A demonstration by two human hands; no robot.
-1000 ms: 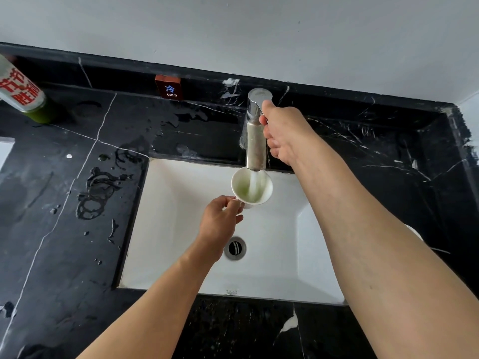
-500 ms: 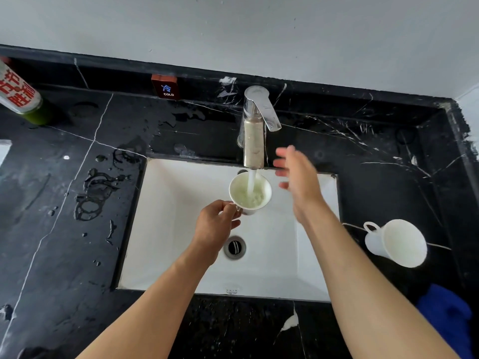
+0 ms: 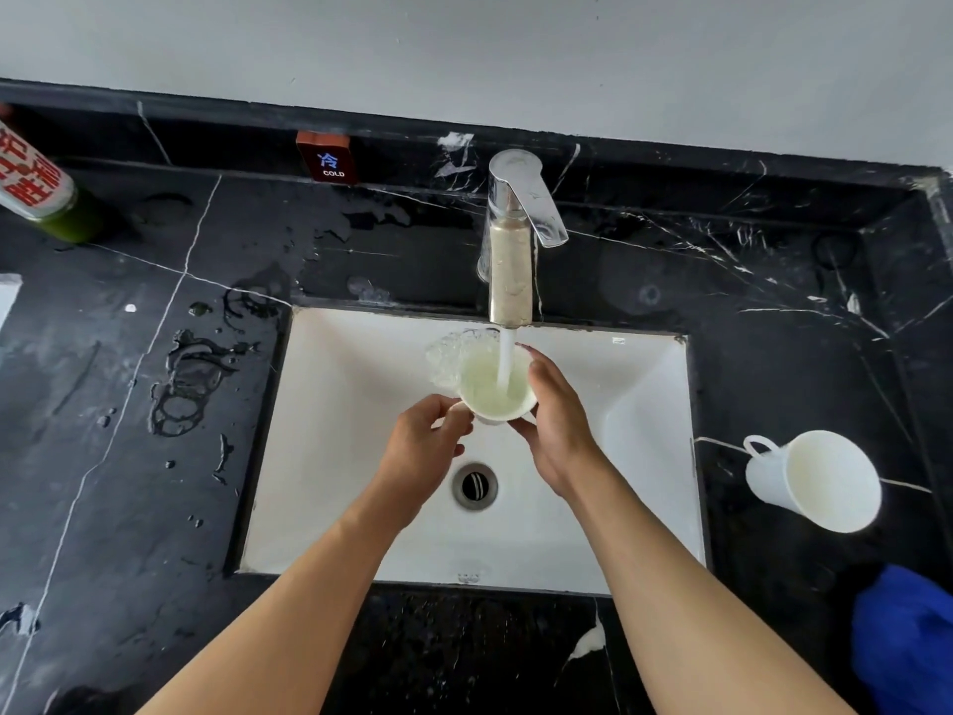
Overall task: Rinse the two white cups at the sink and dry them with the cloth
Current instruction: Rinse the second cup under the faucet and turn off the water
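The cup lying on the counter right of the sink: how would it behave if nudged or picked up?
The cup lies on its side, so a nudge would probably roll it. It looks rigid and likely breakable. The counter seems dry there.

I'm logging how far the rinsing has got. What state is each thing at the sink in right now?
faucet: running, stream falling into the held cup
held cup: upright under the stream, overflowing
second cup: tipped on its side on the countertop, untouched
left hand: gripping the held cup
right hand: wrapped on the held cup's side
sink: drain open
blue cloth: crumpled, unused
countertop: wet, puddled
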